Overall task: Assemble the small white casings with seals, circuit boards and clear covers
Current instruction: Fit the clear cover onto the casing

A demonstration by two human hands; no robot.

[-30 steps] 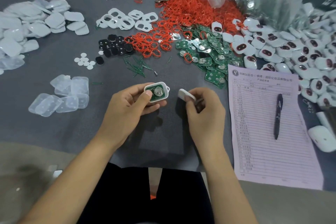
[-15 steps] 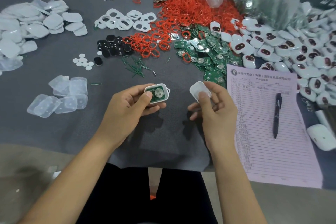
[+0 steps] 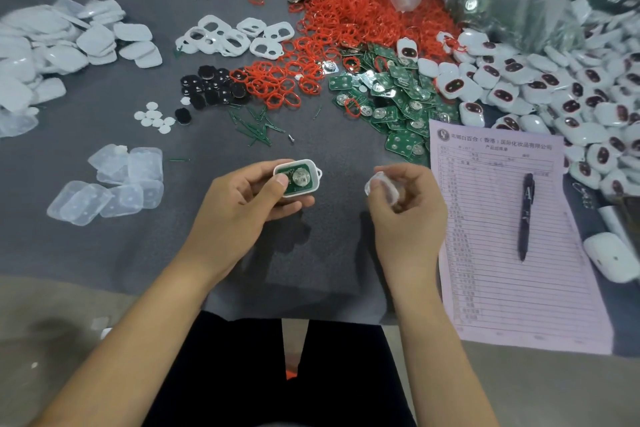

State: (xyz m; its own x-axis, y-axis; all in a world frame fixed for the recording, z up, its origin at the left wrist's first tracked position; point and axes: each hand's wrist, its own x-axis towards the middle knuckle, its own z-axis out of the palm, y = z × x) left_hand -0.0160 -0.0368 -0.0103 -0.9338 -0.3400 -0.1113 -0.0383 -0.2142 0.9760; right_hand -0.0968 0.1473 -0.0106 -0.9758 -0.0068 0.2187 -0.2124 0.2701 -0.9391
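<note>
My left hand (image 3: 239, 208) grips a small white casing (image 3: 313, 184) with a green circuit board and a round coin cell inside it, thumb resting on the board. A little to its right, my right hand (image 3: 408, 218) holds a clear cover (image 3: 381, 185) in curled fingers, tilted and partly hidden by them. The two parts are apart, above the grey mat (image 3: 329, 253).
Clear covers (image 3: 114, 184) lie at the left, red seals (image 3: 346, 28) and green boards (image 3: 391, 97) at the back centre, white casings (image 3: 571, 90) at the right. A pink form (image 3: 491, 270) with a pen (image 3: 526, 215) lies by my right hand. Black pads (image 3: 211, 88) and white discs (image 3: 154, 116) lie nearby.
My right hand turned the clear cover over in its fingers, first raising it flat, then lowering it and tilting it toward the casing. My left hand kept the casing still.
</note>
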